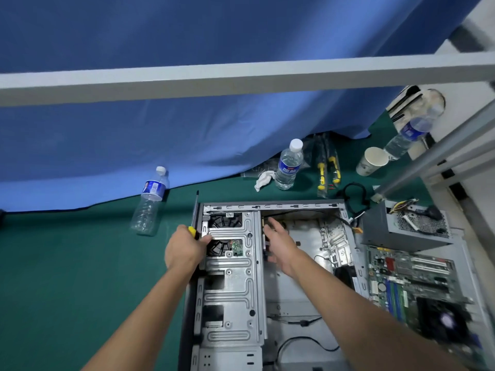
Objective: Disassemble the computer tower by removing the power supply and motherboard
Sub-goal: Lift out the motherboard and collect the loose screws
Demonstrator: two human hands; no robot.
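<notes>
The open grey computer tower [230,277] lies on its side on the green table. The grey power supply [404,226] stands outside the case at the right, and the green motherboard [409,285] lies in front of it. My left hand [184,249] grips a yellow-and-black screwdriver [195,218] at the case's left edge, shaft pointing away from me. Inside the case beside the drive cage, my right hand [281,243] has its fingers spread; whether it touches a part is hidden.
Two water bottles [151,200] [289,164] stand on the table behind the case, a third [409,132] at the right. A paper cup [371,160], packaged screwdrivers [328,167], a crumpled tissue [263,179] and a black cable [353,195] lie nearby. A blue curtain hangs behind.
</notes>
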